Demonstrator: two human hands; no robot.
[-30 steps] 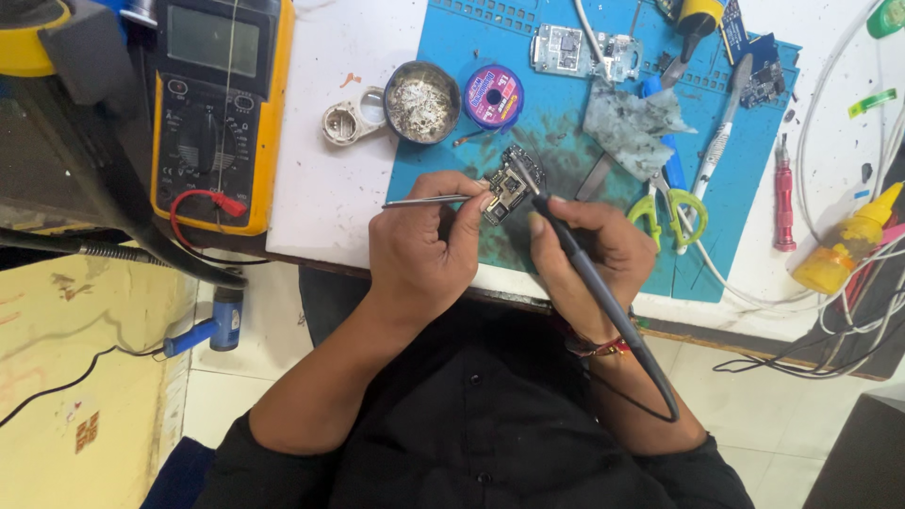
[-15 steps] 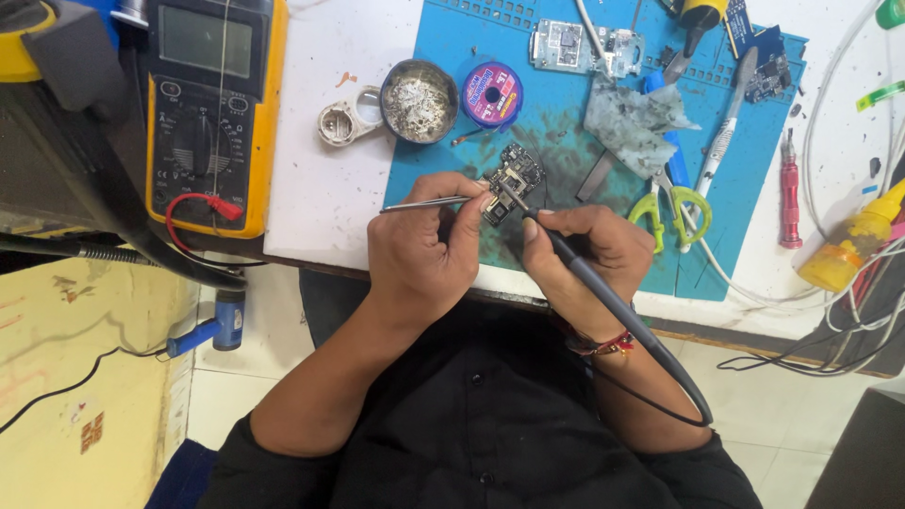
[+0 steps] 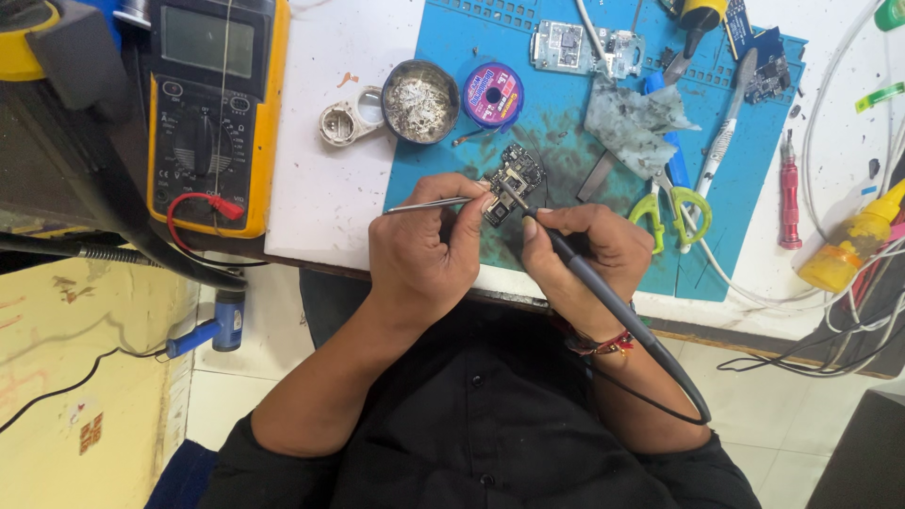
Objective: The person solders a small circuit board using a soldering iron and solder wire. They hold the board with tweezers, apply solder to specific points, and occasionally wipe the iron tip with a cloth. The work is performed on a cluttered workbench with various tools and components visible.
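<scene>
Fingers (image 3: 479, 209) pinch tweezers (image 3: 426, 203) beside circuit board (image 3: 514, 179) (iron tip touching).

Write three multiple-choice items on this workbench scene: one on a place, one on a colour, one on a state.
1. Where does the small circuit board lie?
A. on the blue mat
B. on the multimeter
C. on the floor

2. What colour are the scissor handles?
A. red
B. yellow-green
C. black

3. How is the soldering iron being used?
A. lying on the mat
B. hanging by its cable
C. held in the right hand, tip at the board

Answers:
1 A, the board sits on the mat, in front of both hands.
2 B, both loops show yellow-green.
3 C, the right hand's fingers grip it like a pen while the left hand holds tweezers.
</scene>
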